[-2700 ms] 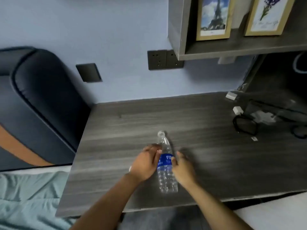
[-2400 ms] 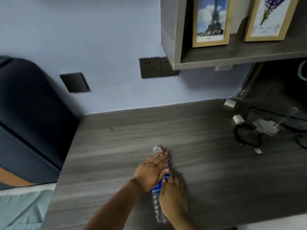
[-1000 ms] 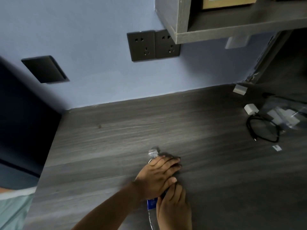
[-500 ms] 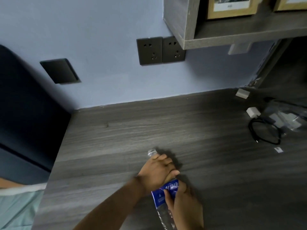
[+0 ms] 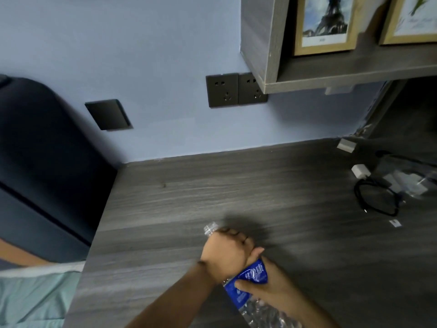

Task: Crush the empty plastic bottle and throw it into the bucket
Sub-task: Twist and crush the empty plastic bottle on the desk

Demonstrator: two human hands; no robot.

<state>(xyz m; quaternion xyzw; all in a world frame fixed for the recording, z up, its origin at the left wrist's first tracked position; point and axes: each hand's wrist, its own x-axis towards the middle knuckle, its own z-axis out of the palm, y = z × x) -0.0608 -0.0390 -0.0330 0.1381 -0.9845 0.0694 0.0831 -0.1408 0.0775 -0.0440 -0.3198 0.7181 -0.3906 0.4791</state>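
A clear plastic bottle [image 5: 250, 284] with a blue label lies on the grey wooden desk [image 5: 236, 190], its open neck pointing away from me. My left hand [image 5: 225, 253] is clenched around the bottle's upper part, just behind the neck. My right hand [image 5: 272, 287] grips the labelled middle, thumb pressed on the blue label. The label area looks creased and squeezed. The lower body of the bottle runs off the bottom edge of the view. No bucket is in sight.
A black cable [image 5: 376, 197] with a white charger plug [image 5: 360, 170] and a clear plastic bag [image 5: 411, 183] lie at the desk's right. A shelf [image 5: 354, 74] with framed pictures hangs above. Wall sockets [image 5: 235, 89] sit behind. A dark headboard [image 5: 47, 162] stands left.
Both hands went from resting beside the bottle to clamping it; the left curled into a fist near the neck, the right wrapped the label, which now looks crumpled.
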